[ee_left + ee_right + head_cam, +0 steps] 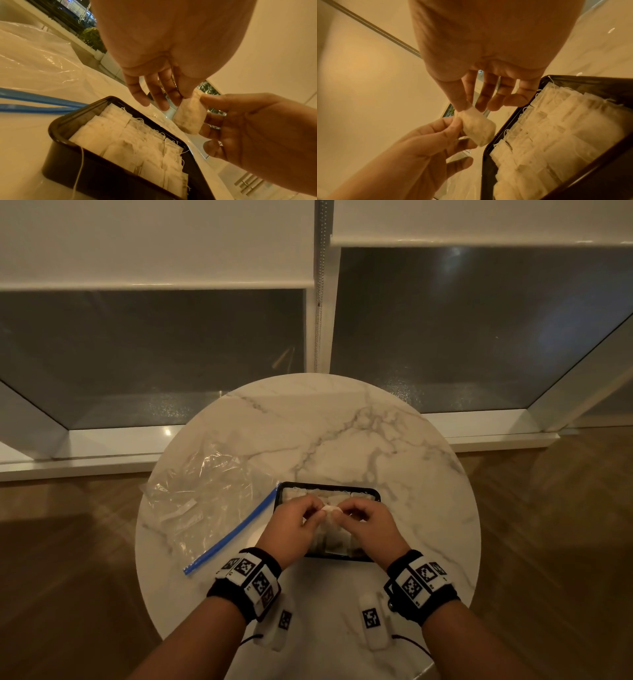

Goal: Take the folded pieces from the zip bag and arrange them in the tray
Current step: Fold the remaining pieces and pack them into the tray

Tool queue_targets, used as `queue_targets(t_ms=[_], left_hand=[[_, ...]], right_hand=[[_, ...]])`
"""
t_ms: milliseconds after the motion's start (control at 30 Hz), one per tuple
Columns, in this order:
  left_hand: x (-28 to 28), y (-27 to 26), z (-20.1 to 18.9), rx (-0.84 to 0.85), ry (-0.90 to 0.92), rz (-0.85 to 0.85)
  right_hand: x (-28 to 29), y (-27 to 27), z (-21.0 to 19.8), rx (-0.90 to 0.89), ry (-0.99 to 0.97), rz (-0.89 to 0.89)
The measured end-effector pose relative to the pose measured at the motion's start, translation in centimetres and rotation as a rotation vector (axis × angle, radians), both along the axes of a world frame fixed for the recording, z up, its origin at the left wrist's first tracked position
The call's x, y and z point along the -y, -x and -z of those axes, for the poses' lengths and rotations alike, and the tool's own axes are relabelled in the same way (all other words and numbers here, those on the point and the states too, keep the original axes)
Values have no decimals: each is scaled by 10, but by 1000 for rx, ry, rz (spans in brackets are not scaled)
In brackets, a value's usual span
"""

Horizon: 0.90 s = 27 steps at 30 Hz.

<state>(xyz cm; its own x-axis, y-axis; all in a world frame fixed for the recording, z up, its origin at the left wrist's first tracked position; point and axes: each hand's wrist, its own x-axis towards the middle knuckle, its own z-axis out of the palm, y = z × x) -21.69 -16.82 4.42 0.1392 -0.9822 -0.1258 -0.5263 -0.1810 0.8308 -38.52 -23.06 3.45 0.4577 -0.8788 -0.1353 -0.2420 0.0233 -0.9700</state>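
Head view shows both hands meeting above the black tray (373, 493) at the tabletop's (394, 433) 6 o'clock, left hand (294, 525) and right hand (371, 525) each pinching one folded piece (331, 510). Best lowered flat into the remaining gap (judged near full). Only the wrist views show the rows of pieces; only the head view shows the zip bag (205, 501) at 9 o'clock.

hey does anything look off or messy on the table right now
Mostly tidy. The folded pieces lie in neat rows in the black tray, but one loose string trails over its near wall. Both hands, left hand and right hand, pinch one piece above it.
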Motion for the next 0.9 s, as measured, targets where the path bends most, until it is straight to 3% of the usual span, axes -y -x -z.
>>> queue_targets(t_ms=[167, 333, 467, 667, 900], left_hand=[[-2, 4, 4, -45, 22, -57], [-12, -2, 15, 34, -61, -219], [-21, -9, 32, 222, -120, -126], [-37, -1, 58, 574, -55, 158], [-43, 5, 72, 629, -118, 231]], right_hand=[[4, 3, 5, -51, 0, -75], [10, 5, 12, 15, -22, 205], [8, 4, 21, -95, -75, 6], [5, -2, 45, -238, -122, 61], [3, -10, 64, -429, -185, 2]])
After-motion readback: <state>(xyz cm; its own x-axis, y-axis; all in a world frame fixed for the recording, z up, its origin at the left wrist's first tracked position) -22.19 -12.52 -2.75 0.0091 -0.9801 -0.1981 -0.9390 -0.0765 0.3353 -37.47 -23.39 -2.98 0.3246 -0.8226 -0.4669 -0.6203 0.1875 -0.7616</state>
